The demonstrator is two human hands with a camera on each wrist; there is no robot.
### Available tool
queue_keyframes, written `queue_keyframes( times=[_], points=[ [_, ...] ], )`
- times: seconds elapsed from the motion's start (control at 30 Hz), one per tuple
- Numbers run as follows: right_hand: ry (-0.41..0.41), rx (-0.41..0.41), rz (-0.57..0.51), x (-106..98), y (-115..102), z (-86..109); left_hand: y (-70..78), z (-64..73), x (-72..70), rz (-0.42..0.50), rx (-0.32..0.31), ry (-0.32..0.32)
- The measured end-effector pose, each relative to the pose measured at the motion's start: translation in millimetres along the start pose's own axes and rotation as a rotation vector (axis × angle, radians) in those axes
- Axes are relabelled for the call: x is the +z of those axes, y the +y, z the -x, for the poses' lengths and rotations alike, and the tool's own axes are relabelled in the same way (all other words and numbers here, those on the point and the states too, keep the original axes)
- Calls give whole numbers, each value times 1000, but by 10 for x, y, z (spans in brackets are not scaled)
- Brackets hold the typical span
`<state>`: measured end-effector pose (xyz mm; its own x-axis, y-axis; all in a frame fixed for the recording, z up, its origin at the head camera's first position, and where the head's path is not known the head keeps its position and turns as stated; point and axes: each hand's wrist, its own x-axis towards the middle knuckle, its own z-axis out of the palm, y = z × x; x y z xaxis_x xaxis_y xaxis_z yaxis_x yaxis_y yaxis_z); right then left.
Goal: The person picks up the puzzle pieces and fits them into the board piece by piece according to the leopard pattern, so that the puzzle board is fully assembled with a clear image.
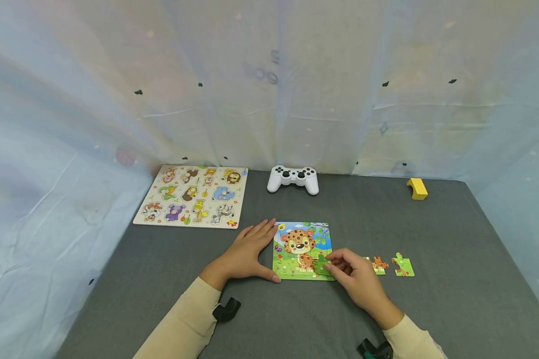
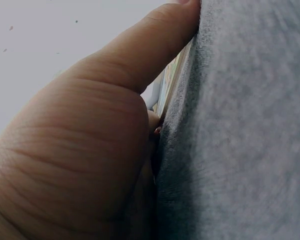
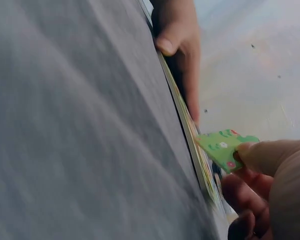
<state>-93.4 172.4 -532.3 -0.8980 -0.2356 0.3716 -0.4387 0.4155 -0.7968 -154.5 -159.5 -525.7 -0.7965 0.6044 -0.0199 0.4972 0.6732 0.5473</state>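
Note:
A square jigsaw puzzle [image 1: 292, 269] with a cartoon leopard on a green and blue scene lies on the grey table. My left hand [image 1: 249, 257] rests at its left edge, fingers straight and thumb spread to the near corner. Over the puzzle's lower right part, my right hand [image 1: 359, 281] pinches a green puzzle piece [image 3: 217, 142] between thumb and fingers. That piece is tilted in the right wrist view, one corner at or just above the puzzle's edge. Right of this hand lie an orange-and-green puzzle piece [image 1: 380, 265], partly hidden, and a green one [image 1: 403, 267].
A wooden animal peg board [image 1: 197, 197] lies at the back left. Behind the puzzle is a white game controller [image 1: 293, 179]. A yellow arch block [image 1: 417, 189] stands at the back right. Pale curtain-like sheeting [image 1: 323, 99] borders the table's far side.

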Motion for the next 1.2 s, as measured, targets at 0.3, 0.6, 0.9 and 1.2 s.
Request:
queue_keyframes(
  times=[0.3, 0.6, 0.9, 1.2],
  points=[
    [-36, -45, -14, 161, -62, -10, -25, -3, 21, -7, 11, 16],
    [-70, -100, -22, 301, -133, -93, 20, 6, -11, -39, -11, -4],
    [-75, -155, -24, 509, -173, -215, -52, -6, 46, -24, -3, 13],
    [-137, -106, -4, 610, -251, -259, 22, 11, -2, -18, -3, 8]
  ],
)
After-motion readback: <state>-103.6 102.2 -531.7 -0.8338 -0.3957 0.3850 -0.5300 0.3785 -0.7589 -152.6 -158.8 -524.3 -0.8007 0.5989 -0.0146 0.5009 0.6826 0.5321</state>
